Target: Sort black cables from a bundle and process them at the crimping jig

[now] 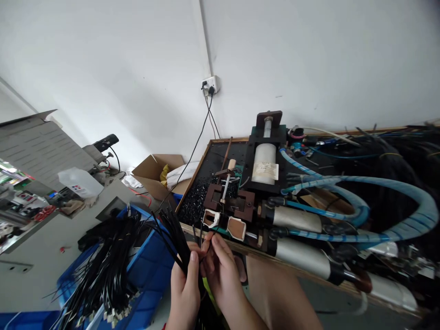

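Observation:
My left hand point(185, 284) is closed around a bundle of thin black cables point(174, 227), whose ends fan out above the fingers. Right beside it, my right hand point(220, 270) pinches a single black cable between thumb and fingertips, largely hidden by the fingers. Both hands are just in front of a bench-mounted pneumatic fixture point(235, 197) with brown metal blocks. Two pale-edged pads point(236, 228) sit at its front, close above my right fingertips.
Blue-striped air hoses point(378, 183) loop over silver cylinders point(299, 254) at the right. Small black scraps point(195, 201) cover the bench's left part. A blue bin point(147, 270) holds more black cables point(113, 261) with white connectors. Behind it stands an open cardboard box point(151, 176).

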### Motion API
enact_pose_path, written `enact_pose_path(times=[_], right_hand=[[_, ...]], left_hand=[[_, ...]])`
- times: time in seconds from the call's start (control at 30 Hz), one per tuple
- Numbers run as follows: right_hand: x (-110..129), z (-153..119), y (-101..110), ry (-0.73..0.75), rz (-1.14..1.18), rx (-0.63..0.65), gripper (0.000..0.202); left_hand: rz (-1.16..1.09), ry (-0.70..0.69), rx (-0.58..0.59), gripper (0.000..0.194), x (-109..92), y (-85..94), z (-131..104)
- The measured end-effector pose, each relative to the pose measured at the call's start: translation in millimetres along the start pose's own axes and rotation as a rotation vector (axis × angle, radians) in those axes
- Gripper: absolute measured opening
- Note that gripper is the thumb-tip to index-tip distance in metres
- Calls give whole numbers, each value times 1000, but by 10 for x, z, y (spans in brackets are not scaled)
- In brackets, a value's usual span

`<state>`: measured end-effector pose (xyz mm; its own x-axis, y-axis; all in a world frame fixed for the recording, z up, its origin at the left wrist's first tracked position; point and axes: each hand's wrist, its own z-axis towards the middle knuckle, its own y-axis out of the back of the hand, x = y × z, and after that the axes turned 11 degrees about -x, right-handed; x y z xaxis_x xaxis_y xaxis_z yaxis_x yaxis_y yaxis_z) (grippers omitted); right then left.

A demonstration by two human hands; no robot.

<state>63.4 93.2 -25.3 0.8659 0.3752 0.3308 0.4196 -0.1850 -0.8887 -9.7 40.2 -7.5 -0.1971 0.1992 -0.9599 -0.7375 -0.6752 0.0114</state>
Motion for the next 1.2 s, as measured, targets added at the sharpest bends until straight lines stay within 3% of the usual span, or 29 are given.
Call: enact_pose_path(times=[0.27,0.37,0.5,0.63,0.73,0.87,1.07,1.2], right_hand=[[81,-51,-93,42,-67,-10,42],[224,-156,-126,164,-164,12,41],[394,-330,-139,366,-255,26,38],[415,-417,-141,446,-239,24,29],[361,-403,-143,442,-184,-7,29],[270,-385,-131,321,-174,-50,37],[119,-400,-67,214,-319,130,50],[67,-360,-74,196,-256,116,50]], left_hand=[[-77,51,52,45,-49,4,2],[-121,78,89,48,-46,67,-38],[-250,161,17,46,-46,130,-170],[-307,127,23,43,-68,132,-271],[-312,68,50,42,-78,123,-285],[-296,70,13,43,-81,122,-277],[-271,176,-29,43,-98,127,-236],[-240,185,-58,45,-139,93,-196]])
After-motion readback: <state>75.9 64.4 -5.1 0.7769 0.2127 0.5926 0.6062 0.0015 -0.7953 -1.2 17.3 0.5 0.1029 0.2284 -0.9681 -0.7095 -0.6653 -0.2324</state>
